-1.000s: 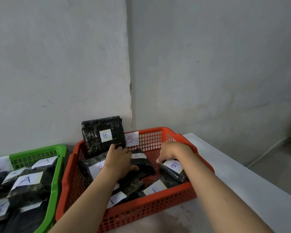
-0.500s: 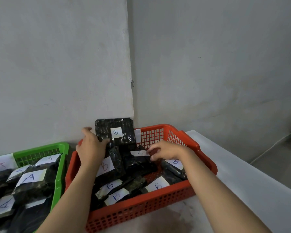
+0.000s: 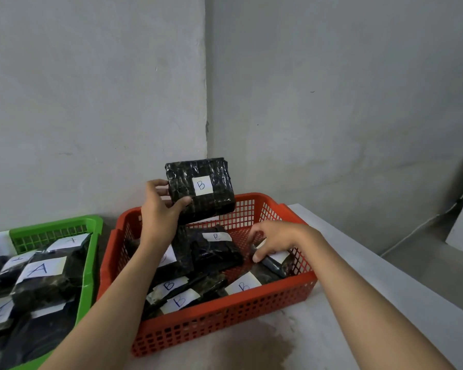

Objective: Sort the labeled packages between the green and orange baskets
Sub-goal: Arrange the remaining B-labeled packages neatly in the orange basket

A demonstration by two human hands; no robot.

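B package [image 3: 201,192] is up above the back of the orange basket [image 3: 225,308], left hand [image 3: 159,209] gripping its lower-left corner, right hand [image 3: 274,240] pinching another wrapped one inside; looks blocky, fairly stiff, slick plastic wrap, so I'd grab across the edges.

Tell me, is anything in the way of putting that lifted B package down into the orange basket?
Nothing blocks it. The left hand holds the B package above the orange basket, whose top is open; other B packages already lie below.
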